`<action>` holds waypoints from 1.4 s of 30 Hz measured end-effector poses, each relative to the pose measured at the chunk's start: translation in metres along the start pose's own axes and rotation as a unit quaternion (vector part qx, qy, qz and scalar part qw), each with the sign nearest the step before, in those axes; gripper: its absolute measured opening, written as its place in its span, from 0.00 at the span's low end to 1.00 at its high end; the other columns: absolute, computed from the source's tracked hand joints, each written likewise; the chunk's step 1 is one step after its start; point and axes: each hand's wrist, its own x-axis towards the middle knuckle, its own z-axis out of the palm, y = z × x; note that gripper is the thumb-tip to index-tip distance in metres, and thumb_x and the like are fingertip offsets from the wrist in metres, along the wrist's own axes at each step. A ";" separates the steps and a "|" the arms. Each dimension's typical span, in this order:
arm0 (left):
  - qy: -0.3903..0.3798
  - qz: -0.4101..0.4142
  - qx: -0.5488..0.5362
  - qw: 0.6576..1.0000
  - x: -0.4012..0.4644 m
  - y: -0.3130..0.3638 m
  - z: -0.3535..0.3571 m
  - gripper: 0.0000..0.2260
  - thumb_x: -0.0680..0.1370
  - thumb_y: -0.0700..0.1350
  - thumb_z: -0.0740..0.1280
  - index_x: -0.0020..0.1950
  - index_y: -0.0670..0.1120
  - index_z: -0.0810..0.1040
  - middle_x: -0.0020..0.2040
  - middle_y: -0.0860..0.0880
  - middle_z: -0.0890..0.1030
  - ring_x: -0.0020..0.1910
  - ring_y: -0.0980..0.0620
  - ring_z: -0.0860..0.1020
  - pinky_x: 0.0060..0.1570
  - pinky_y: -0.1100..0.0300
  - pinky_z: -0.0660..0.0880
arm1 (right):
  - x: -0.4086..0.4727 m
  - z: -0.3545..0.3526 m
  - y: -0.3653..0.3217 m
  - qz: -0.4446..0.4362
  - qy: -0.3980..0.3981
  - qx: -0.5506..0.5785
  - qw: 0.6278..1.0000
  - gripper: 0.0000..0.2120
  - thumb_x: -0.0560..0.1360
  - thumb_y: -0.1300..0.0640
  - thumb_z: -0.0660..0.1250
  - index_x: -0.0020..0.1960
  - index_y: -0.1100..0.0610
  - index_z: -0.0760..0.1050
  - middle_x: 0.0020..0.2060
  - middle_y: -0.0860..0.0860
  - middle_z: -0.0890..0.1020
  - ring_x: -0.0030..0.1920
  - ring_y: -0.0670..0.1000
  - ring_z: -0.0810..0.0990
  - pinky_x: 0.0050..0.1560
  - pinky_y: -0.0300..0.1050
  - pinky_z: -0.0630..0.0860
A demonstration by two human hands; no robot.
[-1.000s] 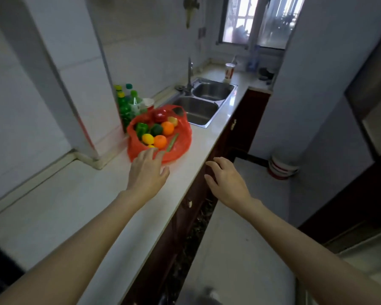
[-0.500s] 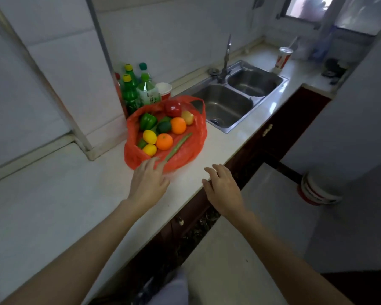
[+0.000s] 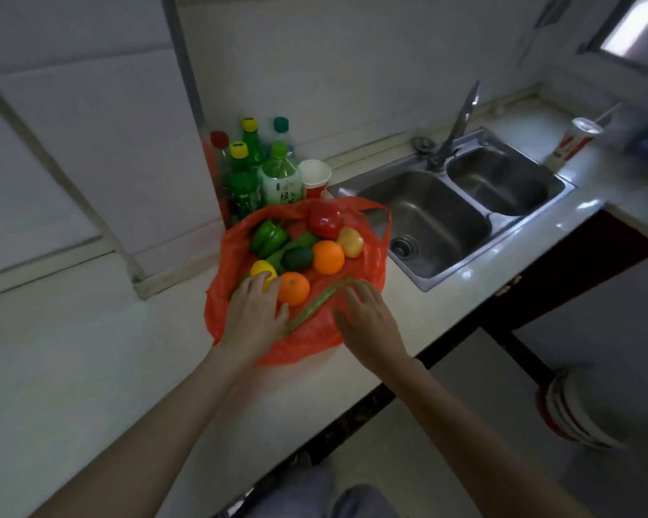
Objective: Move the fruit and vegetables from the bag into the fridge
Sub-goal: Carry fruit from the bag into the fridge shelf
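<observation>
Bag: a crumpled red plastic carrier bag lies spread wide on the pale stone bench, just beside the steel double sink.
Contents: a green bell pepper, a red bell pepper, a dark avocado, two oranges, a yellow lemon, a pale yellow-red fruit and a long green bean pod all lie in the bag.
Left hand: grip relaxed and flat, fingers over the lemon, holding nothing that I can see.
Right hand: grip spread wide, fingertips on the plastic by the pod, empty.
Progress: nothing moved yet, by my reading (no fridge is in view); every piece remains to be carried.
Next: likely the first pick.
Behind: green plastic bottles and a paper cup.
</observation>
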 end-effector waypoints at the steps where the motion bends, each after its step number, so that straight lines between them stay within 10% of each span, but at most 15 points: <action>1: -0.010 -0.010 0.002 1.000 0.007 -0.002 0.004 0.22 0.72 0.45 0.69 0.64 0.41 0.74 0.63 0.39 0.74 0.59 0.38 0.72 0.55 0.47 0.73 | 0.009 0.002 0.002 -0.006 -0.002 0.004 1.000 0.20 0.76 0.51 0.54 0.62 0.60 0.72 0.59 0.58 0.76 0.63 0.59 0.72 0.62 0.54 0.72; 14: -0.095 -0.149 0.044 0.983 0.069 -0.020 0.045 0.27 0.74 0.36 0.61 0.73 0.46 0.62 0.73 0.42 0.60 0.70 0.39 0.60 0.63 0.46 0.68 | 0.097 0.036 0.052 -0.105 -0.096 0.062 0.988 0.24 0.75 0.49 0.53 0.66 0.59 0.71 0.62 0.58 0.75 0.64 0.59 0.71 0.63 0.54 0.71; 28: 0.104 -0.243 -0.042 0.964 0.044 0.016 0.037 0.27 0.65 0.39 0.73 0.64 0.47 0.74 0.64 0.45 0.72 0.59 0.41 0.72 0.55 0.51 0.73 | 0.124 0.070 0.068 -0.248 -0.173 0.106 0.947 0.22 0.72 0.51 0.56 0.62 0.59 0.73 0.58 0.57 0.77 0.61 0.58 0.74 0.61 0.51 0.74; 42: 0.192 -0.350 -0.050 0.916 -0.030 0.061 0.027 0.27 0.66 0.39 0.73 0.64 0.48 0.73 0.66 0.45 0.70 0.61 0.43 0.72 0.58 0.54 0.71 | 0.143 0.101 0.038 -0.446 -0.174 -0.183 0.859 0.30 0.56 0.57 0.79 0.57 0.57 0.78 0.52 0.59 0.80 0.51 0.60 0.79 0.41 0.52 0.78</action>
